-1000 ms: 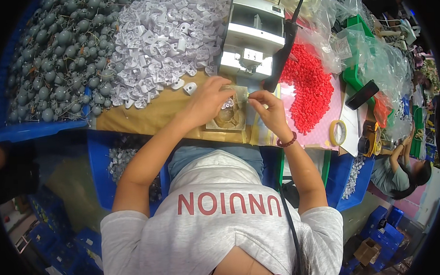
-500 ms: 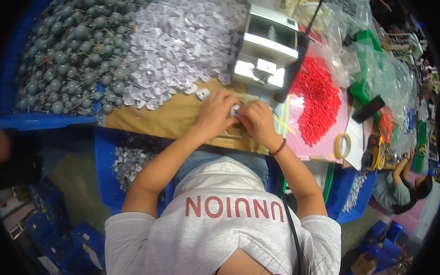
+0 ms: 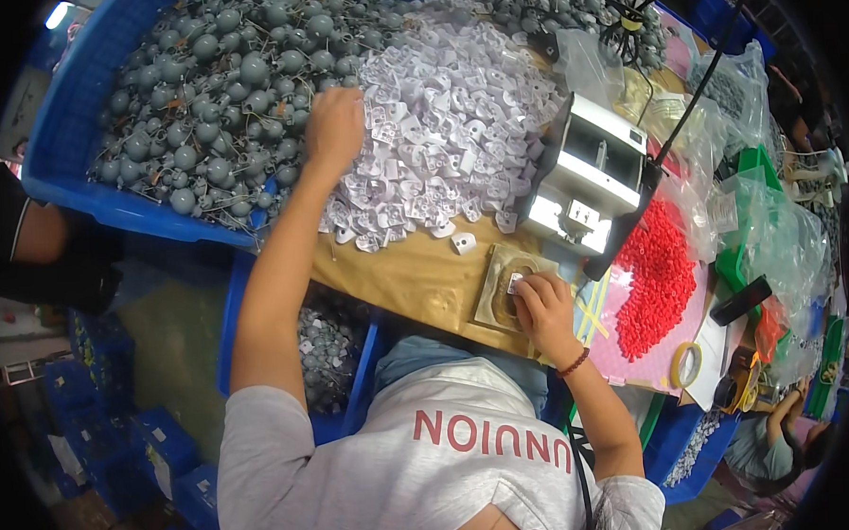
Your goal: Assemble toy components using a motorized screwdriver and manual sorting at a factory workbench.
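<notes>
My left hand [image 3: 336,129] reaches far out, over the border between a heap of grey balls with thin wires [image 3: 219,113] and a pile of small white plastic pieces [image 3: 437,122]. Its fingers curl downward, and their tips and anything in them are hidden. My right hand [image 3: 546,309] rests on a flat square block [image 3: 492,305] with a rounded recess, near the table's front edge. Its fingertips press together at a small white plastic piece [image 3: 514,282] on that block. One loose white piece [image 3: 463,242] lies on the brown table covering just beyond.
A white-and-black bench machine [image 3: 586,177] stands right of the white pile. Farther right are red small parts [image 3: 657,274], a tape roll [image 3: 686,364] and a black box-shaped object [image 3: 741,300]. A blue crate [image 3: 109,208] borders the left. Another person [image 3: 769,449] sits at far right.
My left hand has left the block and stretched away to the far left over the grey balls. The right hand stays at the block. The whole view has shifted.
</notes>
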{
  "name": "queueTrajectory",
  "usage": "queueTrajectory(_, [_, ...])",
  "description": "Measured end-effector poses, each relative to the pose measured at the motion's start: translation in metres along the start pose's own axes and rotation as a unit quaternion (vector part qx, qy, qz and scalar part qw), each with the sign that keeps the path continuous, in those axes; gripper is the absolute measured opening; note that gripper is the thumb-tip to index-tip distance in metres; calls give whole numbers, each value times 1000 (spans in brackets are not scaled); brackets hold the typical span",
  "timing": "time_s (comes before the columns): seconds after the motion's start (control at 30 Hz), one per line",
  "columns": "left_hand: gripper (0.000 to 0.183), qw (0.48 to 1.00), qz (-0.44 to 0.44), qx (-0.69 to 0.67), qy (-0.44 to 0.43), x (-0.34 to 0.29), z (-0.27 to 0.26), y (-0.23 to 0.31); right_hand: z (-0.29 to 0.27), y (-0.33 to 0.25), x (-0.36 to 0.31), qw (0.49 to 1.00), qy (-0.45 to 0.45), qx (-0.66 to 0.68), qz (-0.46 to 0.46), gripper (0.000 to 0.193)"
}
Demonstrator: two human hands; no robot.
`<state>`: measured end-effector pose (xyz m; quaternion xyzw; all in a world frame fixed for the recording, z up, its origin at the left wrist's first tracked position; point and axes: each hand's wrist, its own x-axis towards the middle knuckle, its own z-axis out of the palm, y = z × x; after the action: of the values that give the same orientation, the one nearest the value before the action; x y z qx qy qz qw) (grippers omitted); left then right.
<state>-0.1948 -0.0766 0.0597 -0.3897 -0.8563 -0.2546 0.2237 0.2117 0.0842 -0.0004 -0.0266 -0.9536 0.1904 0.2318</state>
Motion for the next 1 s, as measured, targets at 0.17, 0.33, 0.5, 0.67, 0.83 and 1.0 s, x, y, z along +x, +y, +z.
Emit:
queueTrajectory(0.17, [16,965,-85,215,-126,33,16,-16,4,5,-1,1000,1,6,-3,27])
queueTrajectory(0.33, [21,944,-31,294,-148,38,33,-36,3,1,-1,1000,5,9,7,25])
queueTrajectory(0.5, [21,987,-100,51,-116,47,-3,-31,3,-1,-1,999,16,12,28,24])
queueTrajectory(0.67, [18,946,-135,-279,-97,52,-60,36,-8,1,0,993,22,91,71,29])
queueTrajectory(0.83, [14,806,-160,-495,-283,27,-96,141,-53,-8,39,982,129,126,63,35])
queueTrajectory(1.0, [17,650,-102,-587,-472,-41,-64,199,-90,-26,76,962,150,221,53,37])
